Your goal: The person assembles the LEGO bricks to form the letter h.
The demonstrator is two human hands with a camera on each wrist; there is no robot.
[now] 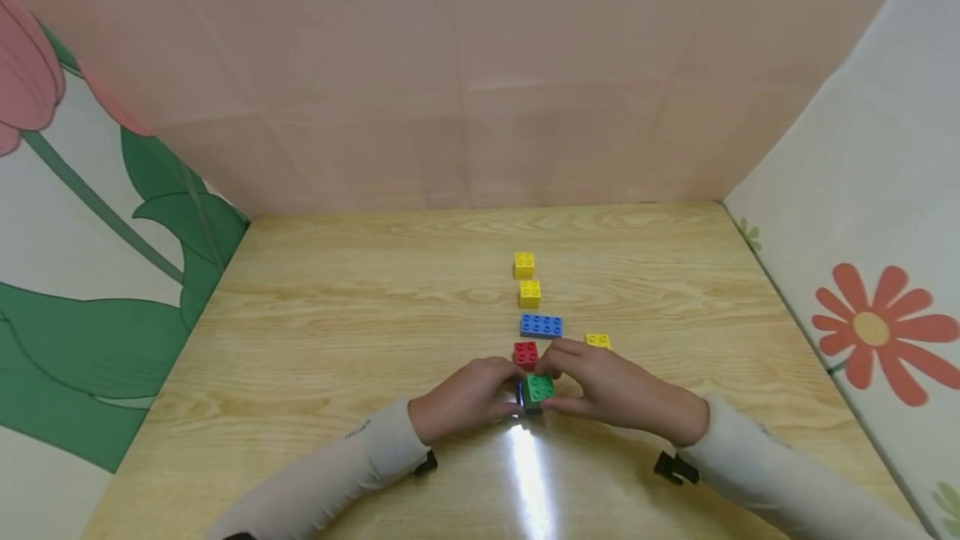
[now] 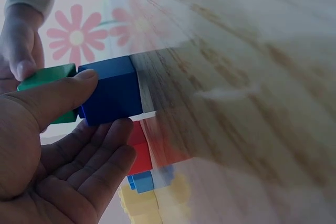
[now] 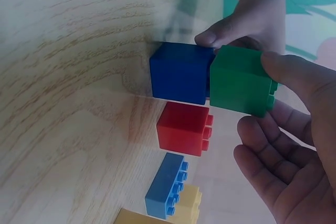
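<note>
My left hand [image 1: 468, 394] pinches a dark blue building brick [image 2: 113, 93], thumb on one side and fingers on the other. The blue brick stands on the table. Over its studs is a square green brick [image 1: 540, 390], which my right hand [image 1: 607, 382] grips between thumb and fingers. In the right wrist view a narrow strip of blue stud shows between the green brick [image 3: 239, 80] and the blue one [image 3: 181, 74], and the green one looks slightly tilted. Just beyond them a red brick [image 1: 525, 354] stands on the table, close to the left fingertips.
Behind the red brick, a long blue brick [image 1: 541, 325] and two yellow bricks [image 1: 529, 295] run in a line away from me. Another yellow brick [image 1: 597, 341] sits beyond my right hand, partly hidden by it. Wood-grain table [image 1: 337, 298] surrounds them, with a pink wall [image 1: 450, 107] behind.
</note>
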